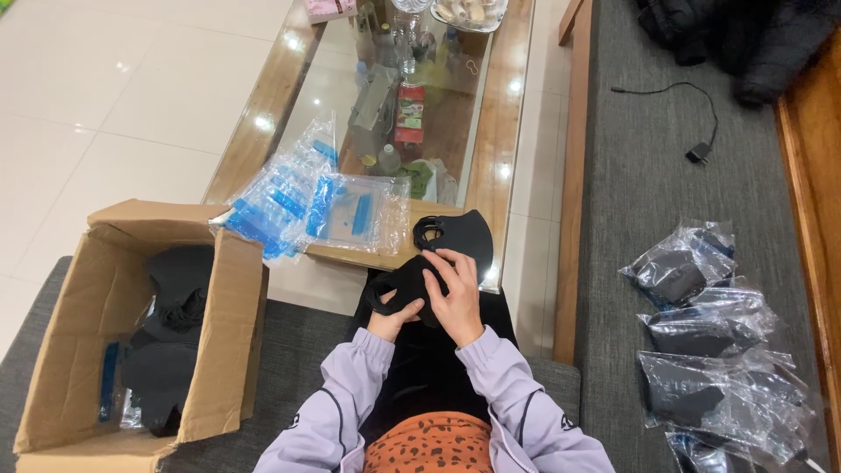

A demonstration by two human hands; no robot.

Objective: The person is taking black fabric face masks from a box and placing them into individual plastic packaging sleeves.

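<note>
Hands are seen low in the middle of the view, both sleeved in pale lilac. A black face mask is held between them, just above the lap and at the near edge of the glass-topped coffee table. The right hand is laid over the lower part of the mask, its fingers bent and pressed onto the fabric in a grip. The left hand is tucked beneath, mostly hidden by the mask and the right hand; its fingers are curled up around the mask's lower left edge. The upper lobe of the mask, with its ear loop, is seen free above the fingers.

On the table just to the left of the mask a stack of clear plastic bags with blue strips is fanned out. Further left, on a grey cushion, an open cardboard box is set, filled with more black masks. To the right, well apart on the grey sofa seat, several bagged masks are piled. A black cable with a plug is lying farther up the seat, and dark clothing is heaped at the top right corner.
</note>
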